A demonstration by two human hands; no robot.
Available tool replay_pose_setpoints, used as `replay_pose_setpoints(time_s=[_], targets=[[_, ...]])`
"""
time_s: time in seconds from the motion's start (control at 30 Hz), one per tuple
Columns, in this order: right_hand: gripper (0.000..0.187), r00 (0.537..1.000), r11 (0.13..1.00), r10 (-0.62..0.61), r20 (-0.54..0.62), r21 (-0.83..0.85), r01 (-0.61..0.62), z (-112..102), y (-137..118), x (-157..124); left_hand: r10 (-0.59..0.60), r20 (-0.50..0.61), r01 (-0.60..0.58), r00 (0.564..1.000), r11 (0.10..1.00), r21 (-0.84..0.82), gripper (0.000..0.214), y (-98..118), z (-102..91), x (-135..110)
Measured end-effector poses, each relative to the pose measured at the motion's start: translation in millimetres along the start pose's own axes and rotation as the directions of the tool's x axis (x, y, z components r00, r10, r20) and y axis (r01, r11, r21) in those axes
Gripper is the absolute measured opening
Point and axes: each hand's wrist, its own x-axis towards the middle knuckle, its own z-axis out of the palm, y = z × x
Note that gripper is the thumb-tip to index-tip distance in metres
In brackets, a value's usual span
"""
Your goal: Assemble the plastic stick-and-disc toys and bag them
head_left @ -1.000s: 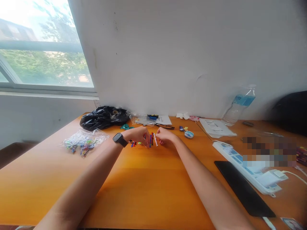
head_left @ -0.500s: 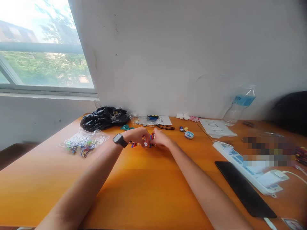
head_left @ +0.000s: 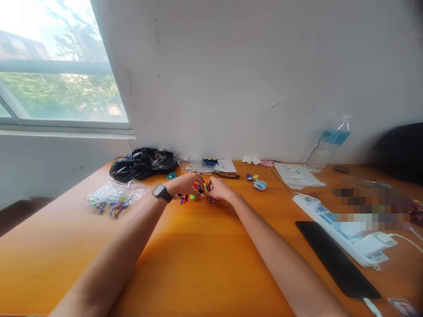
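Note:
Near the middle of the table, my right hand (head_left: 220, 189) is closed around a bunch of small colourful pieces (head_left: 208, 188) in yellow, blue and white. They are too small to tell their exact kind. My left hand (head_left: 189, 182), wearing a dark watch (head_left: 161, 193) on its wrist, curls its fingers down around other small pieces, red and dark ones among them. Beneath that hand, more loose pieces (head_left: 184, 199) lie on the table, blue, red and bright green. The left fingertips are partly hidden among the pieces.
A clear bag of colourful pieces (head_left: 114, 198) lies left. Behind are a black plastic bag (head_left: 142, 164), papers (head_left: 225, 165), dark glasses (head_left: 228, 175) and a small round container (head_left: 260, 186). On the right are a power strip (head_left: 337, 229), a black phone (head_left: 333, 259) and a bottle (head_left: 327, 145).
My left fingers have lifted and drawn slightly away from the right hand. More of the coloured pieces show between and below the hands, a bright green one among them.

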Motion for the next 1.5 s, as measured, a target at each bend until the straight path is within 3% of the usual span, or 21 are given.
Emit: replay_pose_setpoints(time_s=[0.13, 0.3, 0.47, 0.57, 0.83, 1.03, 1.2, 1.27, 1.4, 1.5], targets=[[0.040, 0.999, 0.999, -0.024, 0.022, 0.033, 0.024, 0, -2, 1, -0.067, -0.040, 0.068, 0.997, 0.998, 0.008, 0.036, -3, -1.1, -3], [0.035, 0.996, 0.995, -0.073, 0.052, 0.071, 0.069, 1, -5, 0, -0.154, 0.009, 0.154, 0.988, 0.988, -0.025, 0.033, -6, -2.2, -4], [0.026, 0.994, 0.993, -0.087, 0.059, 0.079, 0.082, 0, -7, -1, -0.123, -0.037, 0.122, 0.992, 0.992, -0.006, 0.044, -11, -8.5, -8], [0.024, 0.994, 0.992, -0.096, 0.057, 0.085, 0.091, 0, -7, -1, -0.131, 0.033, 0.132, 0.991, 0.991, -0.010, 0.055, -14, -12.7, -13], [0.024, 0.991, 0.988, -0.131, 0.036, 0.085, 0.127, 7, -11, -2, -0.190, 0.061, 0.191, 0.980, 0.981, -0.013, 0.053, -13, -18.8, -17], [0.026, 0.991, 0.989, -0.126, 0.031, 0.087, 0.123, 10, -13, -3, -0.215, -0.109, 0.216, 0.971, 0.976, -0.004, 0.039, -13, -41.0, -28], [0.028, 0.988, 0.985, -0.151, 0.031, 0.089, 0.147, 14, -13, -2, -0.277, -0.201, 0.272, 0.940, 0.961, -0.048, 0.040, -24, -69.9, -57], [0.026, 0.988, 0.985, -0.151, 0.029, 0.090, 0.148, 14, -12, -2, -0.345, -0.274, 0.344, 0.898, 0.937, -0.052, 0.044, -34, -82.6, -75], [0.021, 0.991, 0.987, -0.135, 0.014, 0.093, 0.133, 10, -13, -1, -0.557, -0.361, 0.547, 0.748, 0.825, -0.141, 0.051, -65, -102.7, -118], [0.016, 0.994, 0.989, -0.114, -0.003, 0.095, 0.113, 4, -13, 0, -0.676, -0.348, 0.663, 0.650, 0.727, -0.175, 0.061, -89, -108.7, -154]])
